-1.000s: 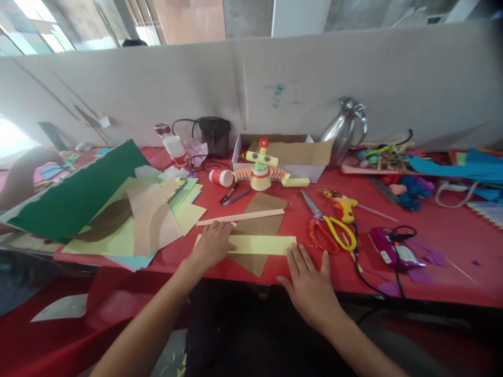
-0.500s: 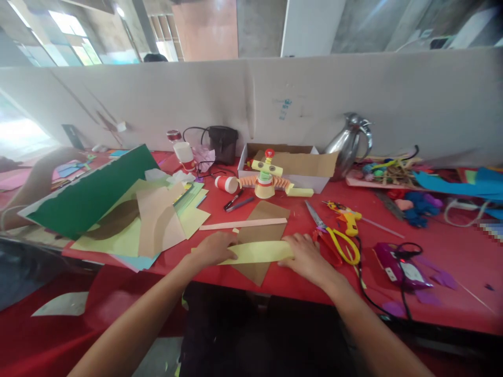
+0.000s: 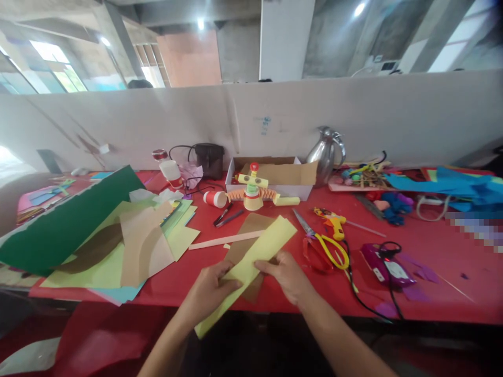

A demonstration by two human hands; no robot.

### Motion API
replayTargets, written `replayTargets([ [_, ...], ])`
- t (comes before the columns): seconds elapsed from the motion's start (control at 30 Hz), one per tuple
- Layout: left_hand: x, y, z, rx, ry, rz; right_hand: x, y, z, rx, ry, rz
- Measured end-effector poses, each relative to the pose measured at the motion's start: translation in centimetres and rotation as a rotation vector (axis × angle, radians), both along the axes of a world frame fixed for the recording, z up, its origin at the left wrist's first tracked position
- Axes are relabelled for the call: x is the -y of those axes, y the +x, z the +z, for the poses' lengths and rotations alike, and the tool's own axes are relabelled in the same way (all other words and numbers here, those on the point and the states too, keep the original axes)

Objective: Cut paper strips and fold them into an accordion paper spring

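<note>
A long strip of yellow paper (image 3: 271, 238) slants between my hands, its far end up to the right and its near end past the table's front edge. My left hand (image 3: 214, 293) is closed on its lower part, thumb on top. My right hand (image 3: 285, 275) pinches its right edge near the middle. Beneath the strip lies a brown paper sheet (image 3: 245, 230), partly covered. A narrow pale pink paper strip (image 3: 220, 240) crosses that sheet. Behind stands a paper figure (image 3: 253, 191) with a yellow head, pleated orange arms and a red top.
Scissors (image 3: 332, 251) with yellow handles, a yellow glue gun (image 3: 334, 226) and a purple box with a cord (image 3: 387, 267) lie right. Coloured sheets (image 3: 145, 241) and a green board (image 3: 70, 225) are left. At the back are a paper cup (image 3: 215, 199), white box (image 3: 301, 191) and metal jug (image 3: 325, 154).
The yellow strip has come up off the table and turned from level to slanting. My hands have moved closer together on it, and the view has shifted slightly.
</note>
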State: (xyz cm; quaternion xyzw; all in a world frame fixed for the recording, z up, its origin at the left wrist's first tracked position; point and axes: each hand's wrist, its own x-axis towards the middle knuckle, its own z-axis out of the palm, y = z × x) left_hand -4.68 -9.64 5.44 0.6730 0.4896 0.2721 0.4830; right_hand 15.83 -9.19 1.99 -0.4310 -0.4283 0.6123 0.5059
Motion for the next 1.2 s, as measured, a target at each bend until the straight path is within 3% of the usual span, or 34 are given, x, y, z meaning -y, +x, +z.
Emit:
replayTargets([
  [0.13, 0.8, 0.5, -0.6, 0.188, -0.328, -0.091, -0.3, -0.4, 1.0, -0.013, -0.035, -0.014],
  [0.27, 1.3, -0.1, -0.8, 0.191, -0.496, -0.112, -1.8, 2.3, 2.0, -0.008, 0.001, -0.103],
  [0.4, 1.2, -0.9, -1.0, 0.181, -0.523, -0.12, -3.4, 5.7, 2.1, 0.071, 0.056, -0.255],
  [0.47, 1.0, -0.9, -1.3, 0.169, -0.486, -0.1, -3.6, 6.8, 1.9, 0.067, 0.093, -0.439],
  [0.57, 0.6, 0.0, -1.7, 0.302, -0.337, 0.11, -2.4, 6.2, 1.6, 0.027, 0.151, -0.639],
  [0.6, 0.6, 0.6, -1.8, 0.393, -0.284, 0.215, -1.5, 5.3, 1.4, 0.044, 0.16, -0.577],
  [0.7, 1.1, 2.8, -2.0, 0.656, -0.221, 0.439, 1.8, 1.4, 0.6, 0.156, 0.126, 0.009],
  [0.73, 1.5, 3.5, -2.1, 0.712, -0.232, 0.464, 2.8, 0.1, 0.3, 0.195, 0.13, 0.117],
  [0.83, 2.4, 4.7, -2.0, 0.802, -0.309, 0.49, 4.7, -2.3, -0.4, 0.442, 0.139, 0.126],
  [0.93, 1.9, 4.0, -1.6, 0.831, -0.317, 0.564, 5.4, -2.1, -0.4, 0.588, 0.168, 0.149],
  [1.1, -2.7, -1.7, 0.4, 1.026, -0.134, 0.83, 6.0, 1.1, -0.3, 0.718, 0.206, 0.181],
  [1.2, -4.7, -4.7, 1.3, 1.096, -0.016, 0.941, 6.2, 2.6, -0.7, 0.681, 0.163, 0.171],
])
